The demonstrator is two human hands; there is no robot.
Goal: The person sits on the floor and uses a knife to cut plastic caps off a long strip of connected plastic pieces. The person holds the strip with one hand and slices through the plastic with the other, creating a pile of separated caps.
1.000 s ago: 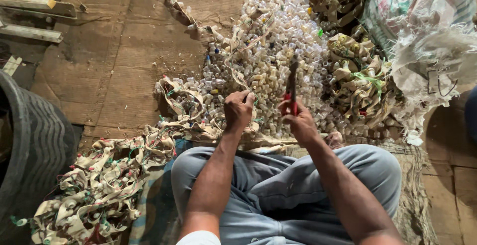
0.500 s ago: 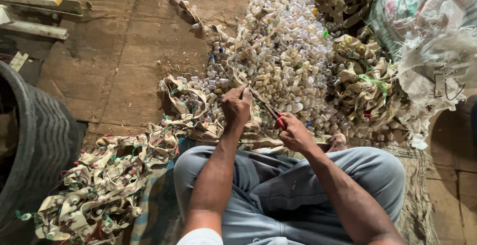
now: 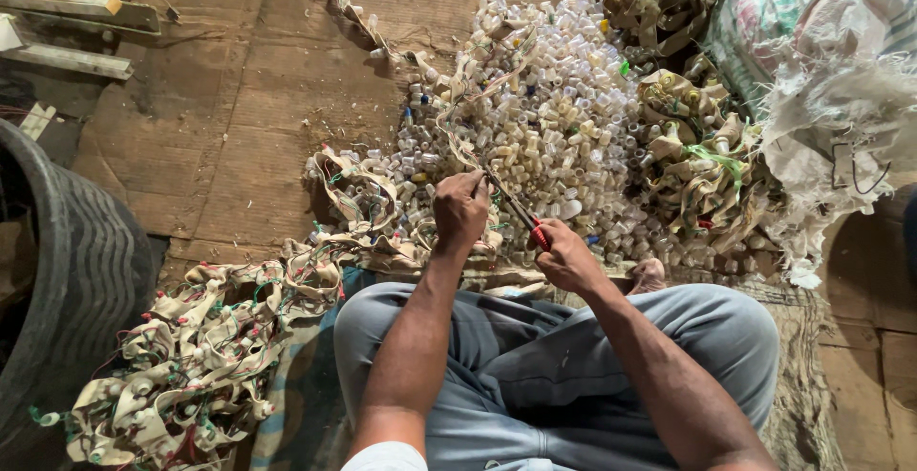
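a: fingers [image 3: 449, 194] of the left hand [image 3: 460, 211] curled tight around the tan strip [image 3: 458, 141], pinching it just where the tool meets it. fist sits low over the pile, likely to keep the strip taut for the blades.

b: right hand [image 3: 565, 259]?

a: wrapped closed on the red-handled cutters [image 3: 521, 215], fingers clamped on the grips. tool slants up-left, tip touching the strip right beside the left fist. can't tell if the blades are closed on it, too small.

b: where does the strip go?

a: runs from the fist up over the heap of small clear plastic caps [image 3: 544, 117], then trails off along the wooden floor [image 3: 220, 117] toward the top. heap is straight ahead of the knees, so cut bits would drop into it, my guess.

b: other stuff?

a: stripped tan strips with red and green bits piled at the person's left [image 3: 191, 356], next to a black tyre [image 3: 67, 270]. uncut bundles [image 3: 697, 165] and a white woven sack [image 3: 821, 79] on the right. looks like done left, to-do right.

b: change from earlier frames?

a: a second ago the cutters stood nearly upright, clear of the left hand. half a second ago they'd tipped toward it. now tip is at the fist. left hand barely moved.
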